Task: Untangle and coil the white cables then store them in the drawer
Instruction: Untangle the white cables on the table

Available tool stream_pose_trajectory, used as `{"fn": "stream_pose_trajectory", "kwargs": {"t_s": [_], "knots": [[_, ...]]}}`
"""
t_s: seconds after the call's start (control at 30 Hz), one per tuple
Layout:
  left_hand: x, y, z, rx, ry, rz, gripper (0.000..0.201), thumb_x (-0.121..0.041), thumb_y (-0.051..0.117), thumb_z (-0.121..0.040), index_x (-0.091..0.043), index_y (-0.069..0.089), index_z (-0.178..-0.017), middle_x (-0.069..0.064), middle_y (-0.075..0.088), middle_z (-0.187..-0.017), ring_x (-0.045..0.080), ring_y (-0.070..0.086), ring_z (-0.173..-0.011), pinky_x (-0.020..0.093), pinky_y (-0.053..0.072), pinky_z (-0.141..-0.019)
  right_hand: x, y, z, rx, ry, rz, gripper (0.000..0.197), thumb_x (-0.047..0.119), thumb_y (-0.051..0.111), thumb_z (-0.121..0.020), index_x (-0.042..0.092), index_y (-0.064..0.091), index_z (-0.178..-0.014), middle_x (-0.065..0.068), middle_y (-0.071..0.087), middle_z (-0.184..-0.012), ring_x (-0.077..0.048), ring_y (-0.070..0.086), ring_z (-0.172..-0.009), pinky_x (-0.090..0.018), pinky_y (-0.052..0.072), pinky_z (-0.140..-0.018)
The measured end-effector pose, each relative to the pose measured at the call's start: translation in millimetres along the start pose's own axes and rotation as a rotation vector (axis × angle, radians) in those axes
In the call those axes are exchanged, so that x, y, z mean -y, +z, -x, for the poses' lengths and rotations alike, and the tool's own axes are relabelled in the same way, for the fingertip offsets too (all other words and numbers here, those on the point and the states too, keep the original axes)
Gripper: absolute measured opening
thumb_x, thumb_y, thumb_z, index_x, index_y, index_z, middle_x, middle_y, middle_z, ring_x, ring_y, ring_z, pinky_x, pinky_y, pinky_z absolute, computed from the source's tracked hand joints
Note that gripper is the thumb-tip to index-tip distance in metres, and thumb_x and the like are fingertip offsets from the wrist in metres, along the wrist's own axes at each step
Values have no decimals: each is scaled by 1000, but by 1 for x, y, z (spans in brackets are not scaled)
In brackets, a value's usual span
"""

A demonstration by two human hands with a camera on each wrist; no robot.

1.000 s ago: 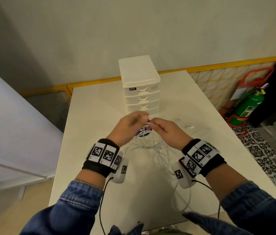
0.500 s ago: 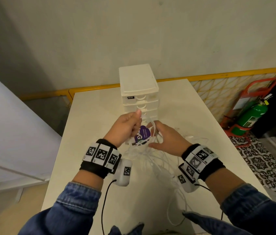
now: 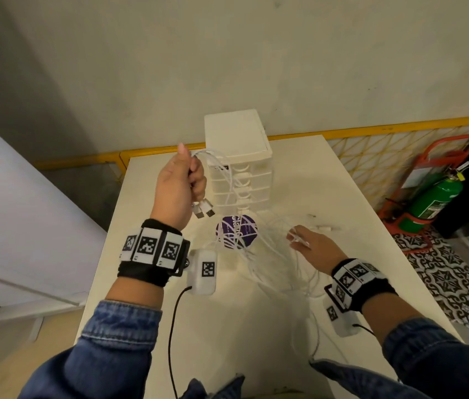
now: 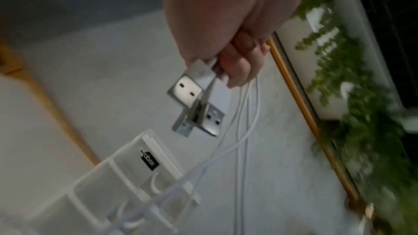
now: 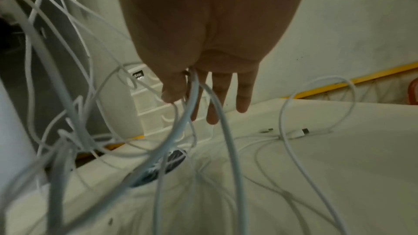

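Observation:
My left hand [image 3: 182, 180] is raised left of the white drawer tower [image 3: 239, 156] and grips a bunch of white cables [image 3: 221, 171]. Their USB plugs [image 3: 205, 210] hang below the fist; the left wrist view shows the plugs [image 4: 192, 94] under the curled fingers [image 4: 237, 72]. The strands run down into a tangle [image 3: 270, 263] on the table. My right hand [image 3: 303, 240] is low over the table. There its thumb [image 5: 173, 90] pinches one white cable [image 5: 192, 99] against otherwise straight fingers. All drawers look closed.
A round purple disc [image 3: 236, 231] lies under the strands in front of the tower. Loose plug ends [image 3: 325, 226] lie right of it. The cream table [image 3: 170, 298] ends near my sleeves. A green fire extinguisher [image 3: 431, 203] in a red stand sits on the floor, right.
My left hand has risen up and to the left, drawing the cables and plugs off the table. The right hand has moved right and down, away from the left hand.

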State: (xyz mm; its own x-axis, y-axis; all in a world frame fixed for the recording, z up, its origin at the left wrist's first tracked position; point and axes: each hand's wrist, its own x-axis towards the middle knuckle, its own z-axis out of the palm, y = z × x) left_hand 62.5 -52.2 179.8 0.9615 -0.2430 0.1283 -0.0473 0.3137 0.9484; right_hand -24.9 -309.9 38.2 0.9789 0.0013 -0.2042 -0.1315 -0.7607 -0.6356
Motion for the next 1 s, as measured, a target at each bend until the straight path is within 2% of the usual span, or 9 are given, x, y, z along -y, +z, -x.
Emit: {"fn": "stream_pose_trajectory", "kwargs": {"t_s": [0.13,0.27,0.33,0.4,0.43,0.5,0.67,0.8,1.0], "knots": [[6,13,4,94,-46,-367,38,-38,33,-100,-20,42,-67,-9,33,-52,7,27,-40,18,25,-37,21,-20,-7,-27,-53,-129,68,22,61,-86,17,24,-144,-2,35,-147,-16,33,-136,-25,25,-106],[15,29,10,196,-115,-397,38,-36,35,-100,-19,47,-68,-13,34,-46,5,26,-39,16,24,-37,80,-36,-11,-144,-258,-341,85,24,66,-82,25,10,-146,7,36,-144,-3,31,-133,-19,25,-104],[17,38,12,247,-134,-343,38,-32,33,-101,-18,49,-70,-12,31,-48,6,25,-40,18,21,-38,104,-32,-15,-137,-342,-349,78,26,66,-83,25,18,-144,6,48,-134,-3,45,-123,-17,34,-100],[14,40,13,266,-130,-274,38,-29,32,-102,-16,50,-72,-6,29,-53,8,25,-41,19,21,-39,114,-22,-18,-141,-365,-415,42,18,55,-90,22,41,-130,-3,66,-102,-11,63,-92,-23,48,-85],[12,39,13,270,-123,-230,38,-29,31,-102,-15,50,-72,-2,29,-56,9,26,-40,19,22,-38,115,-18,-17,-150,-353,-457,24,16,49,-94,20,51,-117,-4,64,-82,-11,62,-74,-23,50,-74],[6,33,14,265,-117,-114,38,-29,29,-103,-13,49,-74,-1,32,-56,9,28,-34,17,25,-36,104,-12,-20,-164,-313,-453,15,17,45,-96,20,59,-97,6,55,-65,-1,51,-56,-17,43,-61],[-7,28,15,239,-29,2,38,-27,25,-103,-10,52,-81,-6,34,-50,7,27,-33,17,23,-35,73,-5,-27,-154,-228,-397,11,23,54,-92,21,64,-88,17,55,-59,7,51,-56,-11,37,-60],[-7,29,12,175,23,70,39,-25,24,-103,-7,57,-92,-9,32,-47,4,23,-37,16,22,-37,63,-6,-30,-183,-175,-436,10,24,65,-84,27,62,-74,8,60,-67,-1,53,-58,-20,47,-67],[-10,30,6,135,50,215,36,-22,24,-103,-6,56,-105,-10,34,-50,2,25,-39,15,23,-40,52,4,-24,-167,-198,-332,11,26,55,-91,17,58,-86,5,61,-69,-15,58,-71,-23,44,-73]]}}
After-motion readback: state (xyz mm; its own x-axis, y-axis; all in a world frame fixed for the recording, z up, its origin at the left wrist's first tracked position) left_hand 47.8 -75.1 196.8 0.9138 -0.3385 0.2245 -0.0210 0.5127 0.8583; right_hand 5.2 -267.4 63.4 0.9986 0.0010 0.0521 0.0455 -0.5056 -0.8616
